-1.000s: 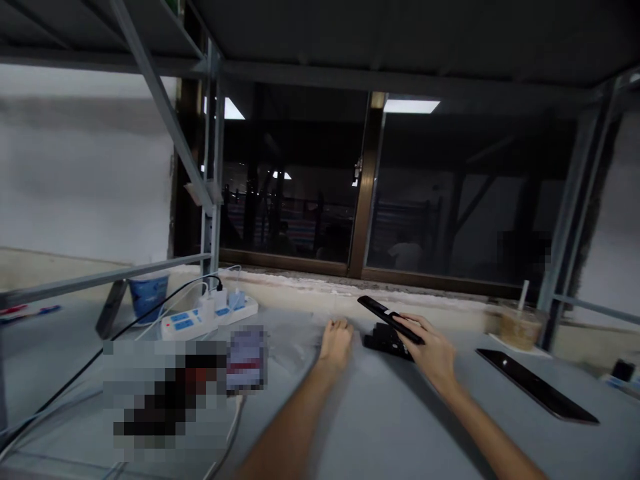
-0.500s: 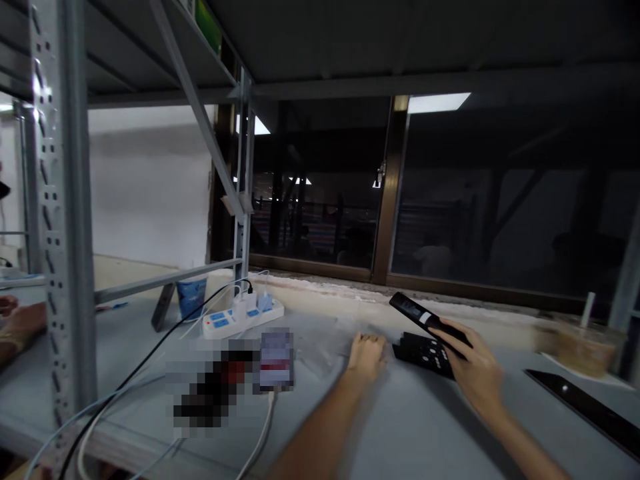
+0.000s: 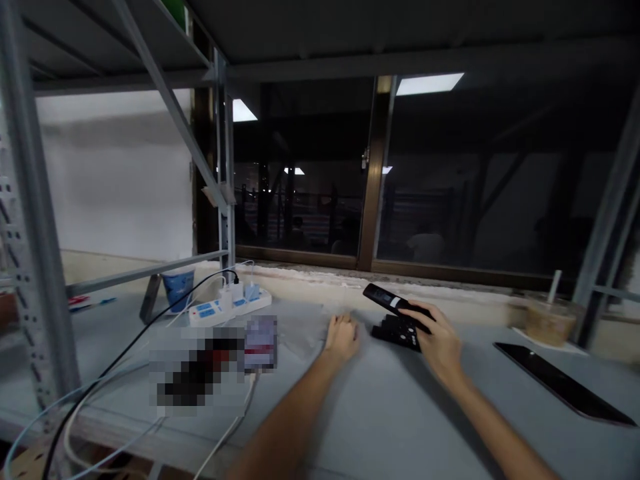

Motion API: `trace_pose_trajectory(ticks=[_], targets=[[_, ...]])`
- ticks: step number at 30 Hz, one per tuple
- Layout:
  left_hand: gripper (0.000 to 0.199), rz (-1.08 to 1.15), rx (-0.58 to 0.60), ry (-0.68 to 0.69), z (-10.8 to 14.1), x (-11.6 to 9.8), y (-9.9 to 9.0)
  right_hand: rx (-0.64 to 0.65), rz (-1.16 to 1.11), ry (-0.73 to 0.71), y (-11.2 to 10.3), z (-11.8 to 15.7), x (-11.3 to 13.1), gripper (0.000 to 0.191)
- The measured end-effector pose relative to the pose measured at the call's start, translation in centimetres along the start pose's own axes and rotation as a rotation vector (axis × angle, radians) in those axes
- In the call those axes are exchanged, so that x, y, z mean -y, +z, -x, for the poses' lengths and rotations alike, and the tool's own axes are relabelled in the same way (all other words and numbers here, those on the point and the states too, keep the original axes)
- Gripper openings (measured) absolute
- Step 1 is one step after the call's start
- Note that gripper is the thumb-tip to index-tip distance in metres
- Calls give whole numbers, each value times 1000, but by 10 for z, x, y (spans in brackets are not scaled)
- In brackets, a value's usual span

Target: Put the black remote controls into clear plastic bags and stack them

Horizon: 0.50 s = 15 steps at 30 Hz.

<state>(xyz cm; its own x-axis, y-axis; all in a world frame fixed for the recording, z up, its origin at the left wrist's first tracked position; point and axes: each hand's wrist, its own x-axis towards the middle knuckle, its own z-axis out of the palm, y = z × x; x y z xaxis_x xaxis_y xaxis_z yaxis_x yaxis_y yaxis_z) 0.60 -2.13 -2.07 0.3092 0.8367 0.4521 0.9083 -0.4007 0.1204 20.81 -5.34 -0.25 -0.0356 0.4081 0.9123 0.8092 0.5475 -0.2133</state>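
My right hand point(image 3: 439, 341) grips a long black handset point(image 3: 383, 296) with a small screen and a pale band, tilted with its far end up to the left. Just beneath it is a black piece with round pale-marked buttons point(image 3: 397, 331); whether the same fingers hold this too, I cannot tell. My left hand point(image 3: 343, 337) rests closed on the grey tabletop point(image 3: 380, 407), its fingers curled under, so what they hold, if anything, is hidden. Thin, see-through plastic film point(image 3: 303, 328) lies beside it on the left.
On the left are a white power strip point(image 3: 250, 303) with chargers, a blue cup point(image 3: 179, 290), loose cables and a blurred-out phone point(image 3: 260, 343). To the right lie a dark tablet-like slab point(image 3: 555, 383) and a drink cup with a straw point(image 3: 550, 321). A metal post point(image 3: 37, 200) stands left.
The view has turned right, so everything sits further left and slightly higher. Both hands keep their grip and place on the table; the handset stays raised in the right one.
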Motion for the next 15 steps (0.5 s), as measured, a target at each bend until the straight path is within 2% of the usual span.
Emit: trace_pose_trajectory(ticks=[3,5,9,12,15], targets=[[21,-10,15,-9,-1,4,2,41,-29,138,1,-1,4,33],[21,-24,27,-17,-2,6,3,13,-30,294,3,-3,7,29],[22,-37,42,-13,-2,7,2,-27,-56,592,2,-6,8,47],[20,-14,41,3,-2,6,1,-43,-199,715,-2,-9,4,49],[17,20,50,15,-1,5,2,-114,-329,854,-7,-11,-1,49]])
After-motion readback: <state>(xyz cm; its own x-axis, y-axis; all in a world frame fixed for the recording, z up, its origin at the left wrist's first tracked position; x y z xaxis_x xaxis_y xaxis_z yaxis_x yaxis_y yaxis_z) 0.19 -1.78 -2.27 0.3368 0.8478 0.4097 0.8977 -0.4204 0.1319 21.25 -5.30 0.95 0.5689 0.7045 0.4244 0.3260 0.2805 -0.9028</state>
